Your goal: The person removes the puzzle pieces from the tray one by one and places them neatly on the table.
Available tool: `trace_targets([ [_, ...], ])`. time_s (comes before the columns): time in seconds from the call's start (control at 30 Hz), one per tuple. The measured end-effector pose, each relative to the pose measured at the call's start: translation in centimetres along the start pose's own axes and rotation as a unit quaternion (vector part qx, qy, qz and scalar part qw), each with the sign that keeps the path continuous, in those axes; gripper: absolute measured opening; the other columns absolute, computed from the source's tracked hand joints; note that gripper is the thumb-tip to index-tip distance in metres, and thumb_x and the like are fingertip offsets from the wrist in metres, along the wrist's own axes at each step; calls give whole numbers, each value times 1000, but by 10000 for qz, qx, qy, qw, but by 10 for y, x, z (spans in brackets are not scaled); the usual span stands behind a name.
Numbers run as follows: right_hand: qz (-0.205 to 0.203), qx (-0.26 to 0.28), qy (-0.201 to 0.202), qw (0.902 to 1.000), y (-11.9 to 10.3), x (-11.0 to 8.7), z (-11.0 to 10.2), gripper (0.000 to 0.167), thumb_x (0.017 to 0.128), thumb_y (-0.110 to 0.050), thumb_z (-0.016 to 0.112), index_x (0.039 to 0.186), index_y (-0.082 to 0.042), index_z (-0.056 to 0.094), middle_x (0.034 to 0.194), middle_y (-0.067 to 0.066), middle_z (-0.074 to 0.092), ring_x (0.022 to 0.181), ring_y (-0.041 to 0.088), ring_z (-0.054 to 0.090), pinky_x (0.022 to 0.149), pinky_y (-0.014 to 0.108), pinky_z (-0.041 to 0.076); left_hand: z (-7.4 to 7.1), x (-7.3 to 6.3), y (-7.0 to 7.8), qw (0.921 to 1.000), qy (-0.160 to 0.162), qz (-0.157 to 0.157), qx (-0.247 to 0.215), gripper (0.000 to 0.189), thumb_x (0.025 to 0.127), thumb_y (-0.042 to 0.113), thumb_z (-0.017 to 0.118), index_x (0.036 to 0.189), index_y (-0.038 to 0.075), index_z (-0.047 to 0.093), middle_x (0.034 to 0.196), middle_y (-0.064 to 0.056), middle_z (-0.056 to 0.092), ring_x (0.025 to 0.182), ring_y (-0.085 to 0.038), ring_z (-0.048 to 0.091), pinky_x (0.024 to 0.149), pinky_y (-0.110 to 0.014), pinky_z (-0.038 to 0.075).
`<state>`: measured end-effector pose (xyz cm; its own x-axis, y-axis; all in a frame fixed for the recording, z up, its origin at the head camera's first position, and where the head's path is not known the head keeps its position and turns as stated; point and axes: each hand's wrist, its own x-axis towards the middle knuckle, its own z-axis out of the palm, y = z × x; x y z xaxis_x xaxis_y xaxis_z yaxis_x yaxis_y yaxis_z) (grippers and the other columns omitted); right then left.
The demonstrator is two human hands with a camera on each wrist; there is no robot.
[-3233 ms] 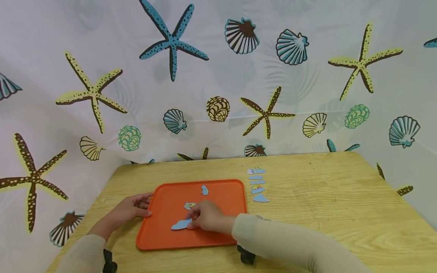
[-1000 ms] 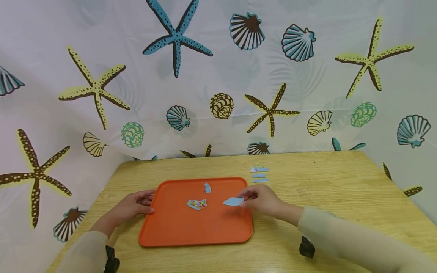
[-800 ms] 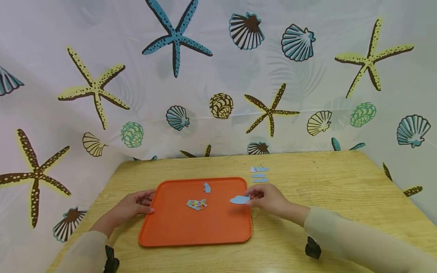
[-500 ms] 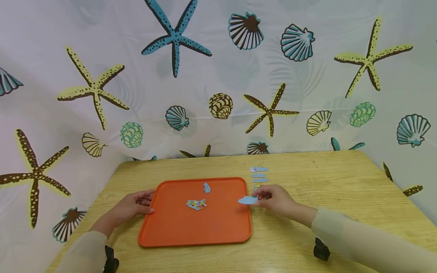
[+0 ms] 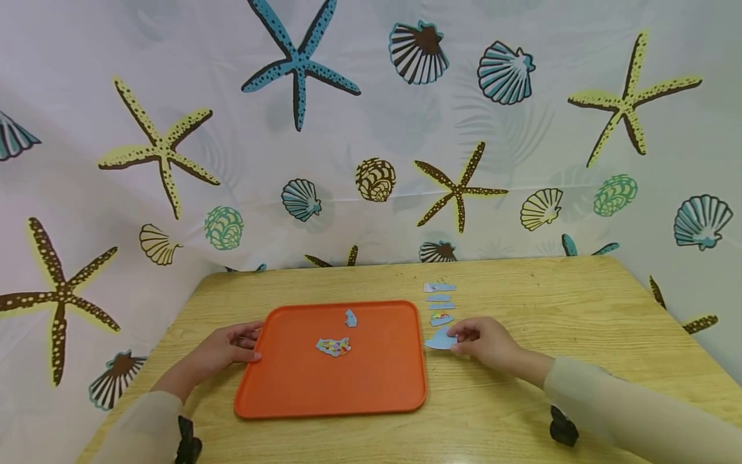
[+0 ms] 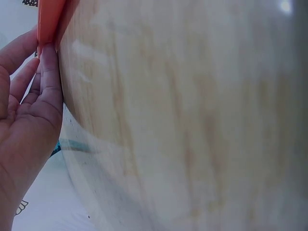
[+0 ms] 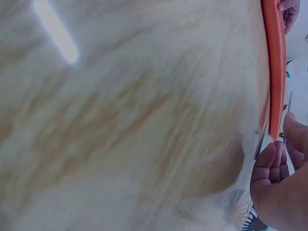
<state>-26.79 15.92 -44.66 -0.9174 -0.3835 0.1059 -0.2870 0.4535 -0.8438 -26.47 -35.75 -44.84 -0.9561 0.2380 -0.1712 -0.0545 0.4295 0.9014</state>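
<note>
Just right of the orange tray (image 5: 371, 386): blue piece (image 5: 435, 344), pinched in right hand (image 5: 489, 343) (a second ago, over it); two pieces (image 5: 333, 347) remain aboard; left hand (image 5: 228, 348), fingers relaxed, against the tray.

Pale-blue piece (image 5: 437, 343) pinched at tray's right

Thin, irregular, held near-level in right hand (image 5: 489, 343), just beyond rim. Orange tray (image 5: 330, 386): rounded rectangle, flat, left edge touched by left hand (image 5: 223, 351). 2 pieces lie inside, apart: multicoloured piece (image 5: 333, 347) near middle; small blue piece (image 5: 351, 318) near far rim.

A wooden table (image 5: 568, 309) bears an orange tray (image 5: 330, 390) and blue pieces (image 5: 442, 307).
</note>
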Motion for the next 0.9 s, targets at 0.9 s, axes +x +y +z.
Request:
trace_targets([
  [0.9, 319, -321, -4, 9990, 4, -6, -6, 16, 84, -4, 75, 100, -1, 72, 82, 2, 59, 76, 17, 51, 65, 27, 44, 0, 1, -1, 10000, 19, -34, 40, 76, 86, 7, 73, 147, -8, 31, 129, -22, 50, 106, -25, 54, 82, -30, 52],
])
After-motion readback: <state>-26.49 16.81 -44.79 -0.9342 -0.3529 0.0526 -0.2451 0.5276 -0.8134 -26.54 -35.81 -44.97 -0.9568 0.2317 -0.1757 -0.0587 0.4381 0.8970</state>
